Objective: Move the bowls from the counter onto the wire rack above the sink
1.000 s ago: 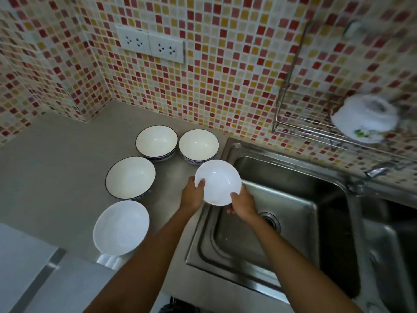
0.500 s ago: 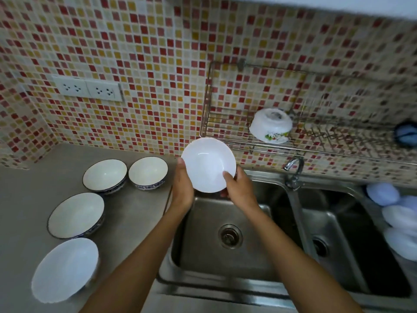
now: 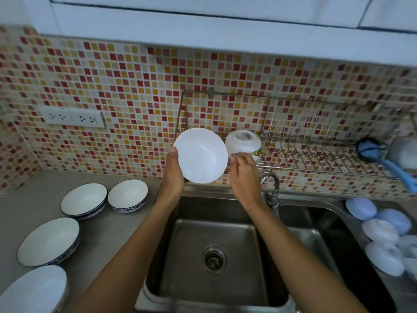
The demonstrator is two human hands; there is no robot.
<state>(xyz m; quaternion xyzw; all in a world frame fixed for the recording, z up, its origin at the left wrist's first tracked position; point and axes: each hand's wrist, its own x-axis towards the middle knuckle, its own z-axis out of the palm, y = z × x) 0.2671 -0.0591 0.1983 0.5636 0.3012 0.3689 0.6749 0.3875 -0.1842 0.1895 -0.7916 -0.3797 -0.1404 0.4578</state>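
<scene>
My left hand (image 3: 173, 175) grips a plain white bowl (image 3: 200, 154) by its left and lower rim, tilted with the inside facing me. It is held up at the left end of the wire rack (image 3: 316, 152) above the sink (image 3: 214, 245). My right hand (image 3: 244, 175) is just right of the bowl's rim with fingers loosely apart and a small gap to the bowl. A white bowl with a floral print (image 3: 243, 141) lies upside down on the rack behind it. Several bowls stay on the counter: two small blue-patterned ones (image 3: 84, 198) (image 3: 128, 195), a wider blue-rimmed one (image 3: 48, 240), and a plain white one (image 3: 33, 290).
A faucet (image 3: 272, 188) rises between the two sink basins under the rack. A blue brush (image 3: 383, 159) and a pale container sit at the rack's right end. Several pale blue and white round items (image 3: 379, 231) are piled right of the sink. A wall socket (image 3: 72, 117) is on the tiled wall.
The white bowl has gone from over the sink's edge up to the rack's left end. My right hand has come off its rim; my left hand still holds it.
</scene>
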